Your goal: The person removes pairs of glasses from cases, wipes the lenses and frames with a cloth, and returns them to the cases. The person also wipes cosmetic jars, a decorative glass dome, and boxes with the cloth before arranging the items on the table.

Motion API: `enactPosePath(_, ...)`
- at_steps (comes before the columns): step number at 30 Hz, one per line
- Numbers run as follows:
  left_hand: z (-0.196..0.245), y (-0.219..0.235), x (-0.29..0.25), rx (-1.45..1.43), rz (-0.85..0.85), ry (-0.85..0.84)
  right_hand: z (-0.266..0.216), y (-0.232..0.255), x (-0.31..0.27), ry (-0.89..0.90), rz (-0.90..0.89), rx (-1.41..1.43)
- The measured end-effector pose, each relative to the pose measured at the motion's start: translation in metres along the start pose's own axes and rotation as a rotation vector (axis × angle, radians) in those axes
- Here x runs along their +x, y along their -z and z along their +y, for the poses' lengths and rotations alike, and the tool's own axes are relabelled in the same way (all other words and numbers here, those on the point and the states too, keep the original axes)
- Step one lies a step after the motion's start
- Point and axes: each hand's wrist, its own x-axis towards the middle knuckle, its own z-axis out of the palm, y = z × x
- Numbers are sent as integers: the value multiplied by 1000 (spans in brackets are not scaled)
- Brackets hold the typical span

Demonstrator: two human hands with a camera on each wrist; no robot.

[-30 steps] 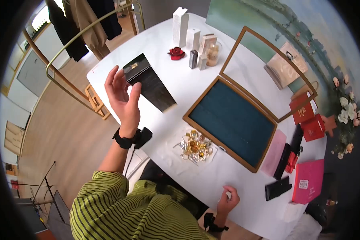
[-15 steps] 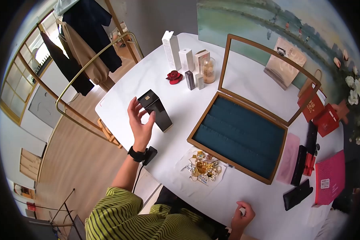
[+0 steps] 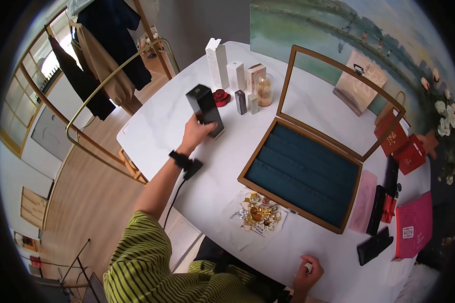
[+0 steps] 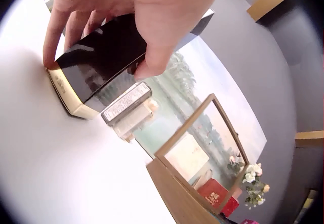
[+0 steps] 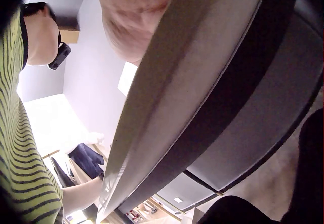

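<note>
My left hand grips the lower part of a tall black box, which stands tilted in the head view beside a red flower. In the left wrist view, the fingers of that hand wrap over the dark box, with the thumb on its near side; a pale gold band runs round one end. My right hand rests at the table's front edge with fingers loosely curled, and nothing can be made out in it. The right wrist view shows only part of that hand above the table edge.
Small boxes and a glass dome stand behind the black box. An open wooden case with teal lining lies at centre right, jewellery before it. Black cases, red bags and a pink box line the right side.
My left hand has closed round the black box, where before it was spread beside it. The box has shifted up and right, closer to the red flower. The right hand has stayed put.
</note>
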Motion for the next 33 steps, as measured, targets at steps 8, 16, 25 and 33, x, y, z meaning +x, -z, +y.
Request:
enactPosePath(8,8,-42,59,85,88,-41,3,-1,-1,-24,51,61)
enactPosePath(16,1,-50,81,52,94,-44,1,-1,0,-50,37,30)
enactPosePath(25,5,-31,49,137,353,-282,4,0,0,-106,29,114)
enactPosePath(33,141,-48,20,111,60,-821,0,0,5,11,23,124)
